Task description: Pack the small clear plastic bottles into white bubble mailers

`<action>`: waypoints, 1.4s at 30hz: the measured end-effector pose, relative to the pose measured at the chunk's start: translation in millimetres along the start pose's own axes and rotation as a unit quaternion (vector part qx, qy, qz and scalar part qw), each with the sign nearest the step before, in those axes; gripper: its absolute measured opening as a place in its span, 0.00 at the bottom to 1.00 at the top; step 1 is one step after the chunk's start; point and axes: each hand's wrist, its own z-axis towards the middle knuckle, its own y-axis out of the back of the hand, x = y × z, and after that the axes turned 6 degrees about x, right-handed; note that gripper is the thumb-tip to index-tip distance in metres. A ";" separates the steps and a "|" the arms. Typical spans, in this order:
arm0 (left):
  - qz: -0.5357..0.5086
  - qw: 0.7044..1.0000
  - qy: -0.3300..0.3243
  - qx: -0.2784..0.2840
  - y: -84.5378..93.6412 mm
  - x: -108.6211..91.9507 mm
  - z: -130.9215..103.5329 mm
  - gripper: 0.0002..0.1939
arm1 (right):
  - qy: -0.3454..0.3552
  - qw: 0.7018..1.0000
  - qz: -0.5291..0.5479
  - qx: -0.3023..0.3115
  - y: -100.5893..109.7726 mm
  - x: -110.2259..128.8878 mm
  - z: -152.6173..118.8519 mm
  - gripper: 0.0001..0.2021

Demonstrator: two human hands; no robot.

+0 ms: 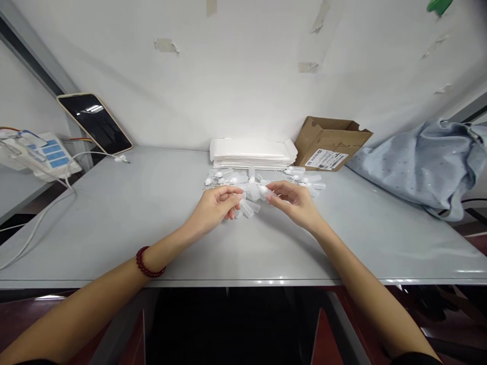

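1. Left hand (pixel 222 201): thumb and fingertips drawn nearly together, pinching a small, translucent white plastic piece (pixel 253 191) raised in front of the person, above the smooth grey tabletop (pixel 243 253).
2. Right hand (pixel 292 203): thumb and index finger narrowly parted, closed about the opposite end of the work, near its opaque white part. Because the clear pieces overlap, whether both hands grip one piece or two cannot be told.
3. Loose small translucent pieces with white tips (pixel 310 180): scattered behind and beside the hands, in front of the flat white stacked packets (pixel 253 153) and the open brown cardboard box (pixel 335 139).
4. Sound handling, as judged here: a light fingertip pinch, both ends kept in line, wrists steady, and knuckles clear of the neighbouring pieces, whose thin loops could snag.
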 end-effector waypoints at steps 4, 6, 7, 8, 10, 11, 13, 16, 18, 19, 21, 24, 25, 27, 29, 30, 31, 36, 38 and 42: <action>0.007 1.000 -0.004 0.004 -0.1 1.2 0.9 0.13 | -0.010 0.999 0.007 0.040 -3.5 4.3 -2.0 0.14; 0.014 1.000 -0.007 0.006 0.1 0.8 0.8 0.11 | -0.014 0.999 0.007 0.046 -4.3 5.8 -2.6 0.14; 0.018 1.000 -0.009 0.006 0.2 0.2 0.5 0.10 | -0.014 0.999 0.009 0.046 -4.4 6.5 -2.8 0.14; 0.022 1.000 -0.010 0.005 0.3 -0.5 0.1 0.10 | -0.014 0.999 0.012 0.046 -4.4 7.1 -3.1 0.15; 0.023 1.000 -0.011 0.002 0.4 -2.1 -0.6 0.10 | -0.015 0.998 0.024 0.048 -4.0 8.2 -3.5 0.14; 0.020 1.000 -0.011 0.000 0.4 -2.7 -0.8 0.10 | -0.015 0.998 0.034 0.052 -3.7 8.7 -3.8 0.14; 0.010 1.000 -0.011 -0.003 0.3 -3.0 -0.9 0.10 | -0.015 0.996 0.054 0.064 -3.2 9.5 -4.3 0.14; -0.016 1.000 -0.012 -0.003 0.4 -1.4 -0.1 0.10 | -0.015 0.994 0.074 0.083 -3.2 10.4 -4.9 0.14; -0.033 0.999 -0.015 -0.001 0.9 0.2 0.4 0.10 | -0.016 0.993 0.080 0.090 -3.8 11.1 -5.3 0.13; -0.040 0.999 -0.015 -0.001 1.3 0.9 0.6 0.10 | -0.018 0.992 0.081 0.094 -4.3 11.4 -5.5 0.13; -0.048 0.999 -0.016 0.000 2.2 1.6 0.7 0.09 | -0.017 0.991 0.083 0.099 -5.4 11.9 -6.1 0.13; -0.051 0.999 -0.016 0.002 3.0 1.7 0.5 0.09 | -0.011 0.991 0.083 0.101 -6.8 12.2 -6.8 0.11; -0.050 0.999 -0.016 0.003 3.1 1.6 0.5 0.10 | -0.009 0.991 0.083 0.100 -7.2 12.3 -7.0 0.11; -0.048 0.999 -0.017 0.005 3.0 1.5 0.5 0.10 | -0.008 0.991 0.086 0.099 -7.7 12.6 -7.2 0.11; -0.048 0.999 -0.016 0.007 2.9 1.5 0.8 0.10 | -0.009 0.991 0.091 0.097 -8.1 13.2 -7.4 0.11; -0.050 0.999 -0.016 0.008 2.9 1.6 1.0 0.10 | -0.009 0.991 0.092 0.095 -8.3 13.5 -7.4 0.11; -0.052 0.999 -0.014 0.008 2.9 1.8 1.2 0.10 | -0.008 0.991 0.093 0.094 -8.5 13.9 -7.4 0.11; -0.060 0.998 -0.010 0.014 4.0 3.0 1.7 0.10 | -0.008 0.992 0.086 0.088 -9.4 14.9 -7.2 0.11; -0.062 0.998 -0.010 0.015 4.3 3.2 1.8 0.11 | -0.005 0.993 0.081 0.090 -9.3 14.4 -7.2 0.11; -0.060 0.998 -0.010 0.018 3.7 2.9 2.1 0.12 | 0.009 0.994 0.061 0.087 -8.7 13.0 -7.5 0.11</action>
